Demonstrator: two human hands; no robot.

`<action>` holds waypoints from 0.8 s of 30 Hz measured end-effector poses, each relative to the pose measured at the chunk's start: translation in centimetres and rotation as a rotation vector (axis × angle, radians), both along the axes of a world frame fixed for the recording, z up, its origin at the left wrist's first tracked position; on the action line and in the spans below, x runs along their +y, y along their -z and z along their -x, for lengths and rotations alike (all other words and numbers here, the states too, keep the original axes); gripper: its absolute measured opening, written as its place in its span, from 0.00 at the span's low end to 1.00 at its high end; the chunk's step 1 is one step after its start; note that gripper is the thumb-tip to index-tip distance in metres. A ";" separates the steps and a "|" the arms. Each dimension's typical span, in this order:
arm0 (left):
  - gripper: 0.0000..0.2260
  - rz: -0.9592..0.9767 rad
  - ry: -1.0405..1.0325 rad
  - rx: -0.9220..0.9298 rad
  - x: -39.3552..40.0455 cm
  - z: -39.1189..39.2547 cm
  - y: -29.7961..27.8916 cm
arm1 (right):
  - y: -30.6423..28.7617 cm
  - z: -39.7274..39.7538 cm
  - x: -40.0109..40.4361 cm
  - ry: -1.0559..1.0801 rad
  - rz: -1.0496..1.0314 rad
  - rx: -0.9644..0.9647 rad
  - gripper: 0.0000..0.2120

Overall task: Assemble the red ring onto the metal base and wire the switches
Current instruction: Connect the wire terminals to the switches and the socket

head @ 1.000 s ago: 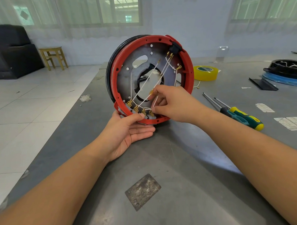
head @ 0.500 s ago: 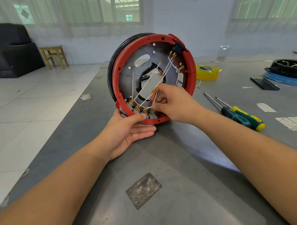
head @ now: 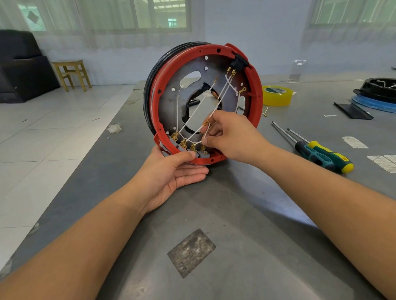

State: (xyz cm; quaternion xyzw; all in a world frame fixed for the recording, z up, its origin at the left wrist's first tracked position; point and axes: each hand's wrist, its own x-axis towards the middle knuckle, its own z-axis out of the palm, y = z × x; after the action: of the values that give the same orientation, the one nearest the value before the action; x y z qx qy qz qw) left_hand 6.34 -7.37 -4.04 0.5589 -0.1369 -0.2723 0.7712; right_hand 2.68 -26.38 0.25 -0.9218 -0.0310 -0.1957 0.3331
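At the centre of the frame we see the red ring [head: 256, 97] seated around the metal base [head: 174, 101], the whole assembly standing on edge on the grey table [head: 253, 249] and tilted so its inner face looks toward us. A black rim [head: 148, 93] shows behind the ring on its left side.

Our left hand [head: 171, 173] supports the bottom edge from below, palm up, thumb pressed on the ring's lower lip and fingers curled under it. Our right hand [head: 228, 137] reaches in from the right and pinches a white wire [head: 206, 132] between thumb and fingertips, just above the row of grey switches [head: 192, 150] with brass terminals along the lower inside of the ring. More white wires [head: 197, 106] run diagonally across the base's central opening up to a black switch [head: 239, 61] at the ring's upper right.

To the right of the frame, two screwdrivers [head: 317, 153] lie side by side on the table, well apart from the assembly. A yellow tape roll [head: 277, 95] sits just behind the ring's right edge. At far right lies another black and blue assembly [head: 383, 94]. A wooden stool [head: 72, 73] and a dark sofa [head: 14, 67] stand at upper left.
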 end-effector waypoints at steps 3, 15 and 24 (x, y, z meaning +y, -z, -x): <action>0.17 0.001 -0.003 0.002 0.0 0.0 0.0 | 0.0 0.0 0.1 0.006 0.002 -0.001 0.08; 0.19 0.006 -0.003 0.008 -0.1 -0.1 0.1 | -0.1 0.1 0.2 0.030 -0.016 0.008 0.09; 0.14 0.016 -0.014 0.020 -0.1 -0.2 0.2 | 0.1 0.0 0.2 0.021 0.006 0.001 0.07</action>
State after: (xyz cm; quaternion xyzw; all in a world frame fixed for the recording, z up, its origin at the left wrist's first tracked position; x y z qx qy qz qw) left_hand 6.58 -7.43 -4.19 0.5510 -0.1276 -0.2714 0.7788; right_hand 2.69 -26.15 0.19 -0.9231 -0.0215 -0.1988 0.3284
